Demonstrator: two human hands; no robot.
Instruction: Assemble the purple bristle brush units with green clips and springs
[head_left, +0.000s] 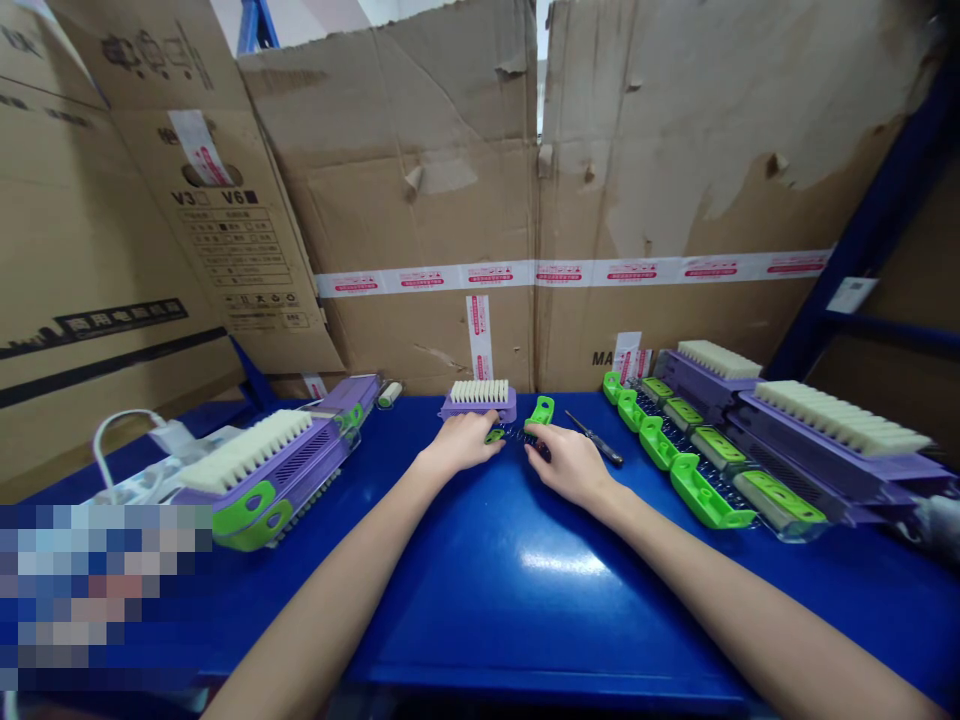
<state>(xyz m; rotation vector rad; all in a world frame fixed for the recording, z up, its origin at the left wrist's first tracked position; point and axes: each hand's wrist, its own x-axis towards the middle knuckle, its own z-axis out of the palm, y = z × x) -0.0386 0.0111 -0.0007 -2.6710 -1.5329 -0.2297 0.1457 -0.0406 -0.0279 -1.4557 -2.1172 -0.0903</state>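
My left hand is closed at the front of a small purple unit, its fingertips on a green plastic piece. The purple unit has a ribbed cream block on top. My right hand has its fingers curled in; what they hold is mostly hidden. A thin dark coiled strip runs between the two hands. Just behind the right fingers stands a bright green end cap. To the right of that hand lies a screwdriver with a dark handle.
On the right stand purple units with cream blocks, a row of green caps and grey-green blocks. Another purple-and-green unit lies left, beside a white cable and plug. Cardboard walls the back of the blue table.
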